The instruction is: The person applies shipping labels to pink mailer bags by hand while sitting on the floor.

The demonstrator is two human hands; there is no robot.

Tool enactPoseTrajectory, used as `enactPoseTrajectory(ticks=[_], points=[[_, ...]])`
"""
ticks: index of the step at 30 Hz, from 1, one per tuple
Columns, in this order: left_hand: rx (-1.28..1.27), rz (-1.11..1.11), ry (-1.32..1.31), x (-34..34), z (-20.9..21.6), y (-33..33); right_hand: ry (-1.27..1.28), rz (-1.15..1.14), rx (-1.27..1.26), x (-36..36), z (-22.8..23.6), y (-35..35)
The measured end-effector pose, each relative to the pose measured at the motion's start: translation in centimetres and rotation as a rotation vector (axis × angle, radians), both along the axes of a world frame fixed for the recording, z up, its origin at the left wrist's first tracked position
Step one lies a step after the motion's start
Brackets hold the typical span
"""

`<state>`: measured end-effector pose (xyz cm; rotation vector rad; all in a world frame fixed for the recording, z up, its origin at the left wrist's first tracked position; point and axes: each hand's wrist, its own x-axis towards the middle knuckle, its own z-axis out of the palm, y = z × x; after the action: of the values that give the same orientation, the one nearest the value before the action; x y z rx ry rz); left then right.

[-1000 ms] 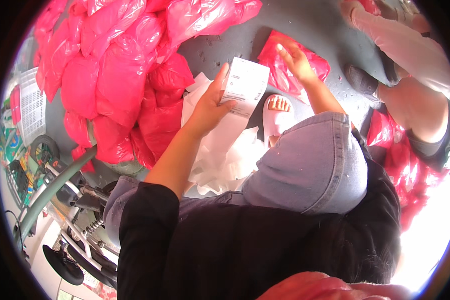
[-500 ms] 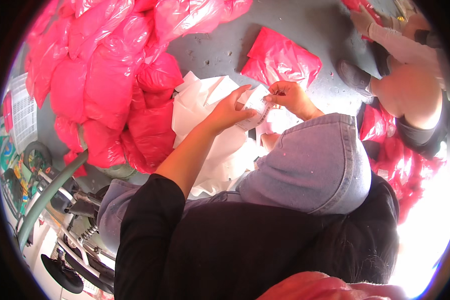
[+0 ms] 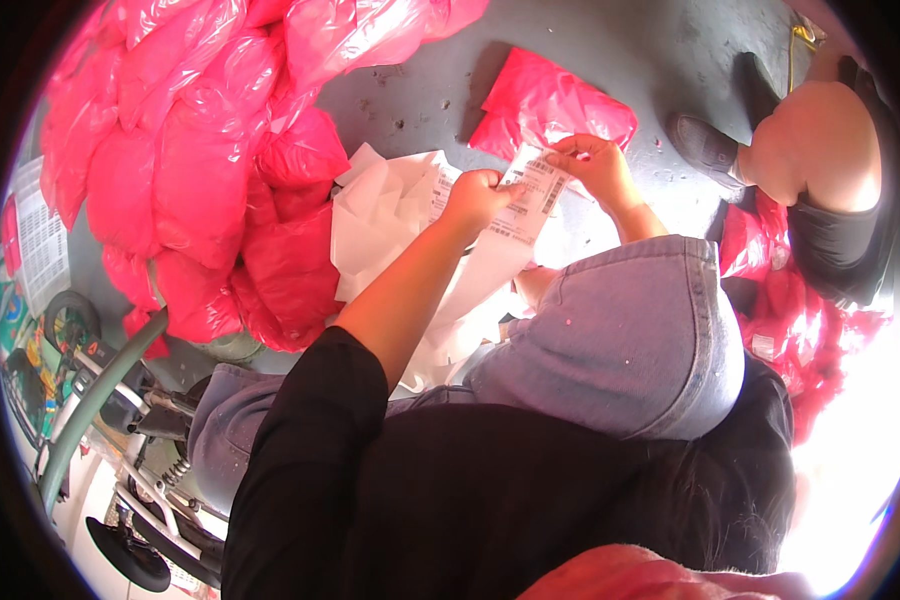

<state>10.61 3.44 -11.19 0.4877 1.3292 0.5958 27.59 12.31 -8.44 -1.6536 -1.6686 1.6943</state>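
Pinches white label [image 3: 536,200] w/ L hand [image 3: 478,200] at left edge & R hand [image 3: 598,170] at top R corner, w/ both grips closed on it, near red bag [image 3: 560,95] on floor [image 3: 430,95], prob only partway done, not yet on bag.

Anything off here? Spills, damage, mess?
Mild untidiness only: white paper lies in loose, uneven folds beside the pile of red bags, and a single bag lies apart from it. The left hand and right hand hold a printed label. No spill or damage shows.
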Motion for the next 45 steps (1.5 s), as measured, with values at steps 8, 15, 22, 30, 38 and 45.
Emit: enactPoseTrajectory(ticks=[8,15,22,30,38,45], points=[[-0.220,0.168,-0.132,1.5,-2.9,2.4,-0.113,-0.056,0.021,1.3,-4.6,5.1],[-0.560,0.173,-0.203,-1.9,-8.2,-3.3,-0.569,0.091,0.671,2.2,-11.1,8.2],[-0.895,0.043,0.043,-8.2,-4.9,-12.8,-0.802,0.214,1.074,0.7,-11.1,5.6],[-0.633,-0.716,0.371,-14.4,10.6,-12.3,-0.533,0.378,0.907,-3.8,-12.2,2.0],[0.083,-0.610,0.756,-14.7,24.6,-11.6,-0.727,0.123,0.096,6.4,-6.8,7.3],[0.645,-0.563,0.692,-14.9,27.3,-13.2,-0.406,-0.568,0.026,17.0,8.0,-6.8]])
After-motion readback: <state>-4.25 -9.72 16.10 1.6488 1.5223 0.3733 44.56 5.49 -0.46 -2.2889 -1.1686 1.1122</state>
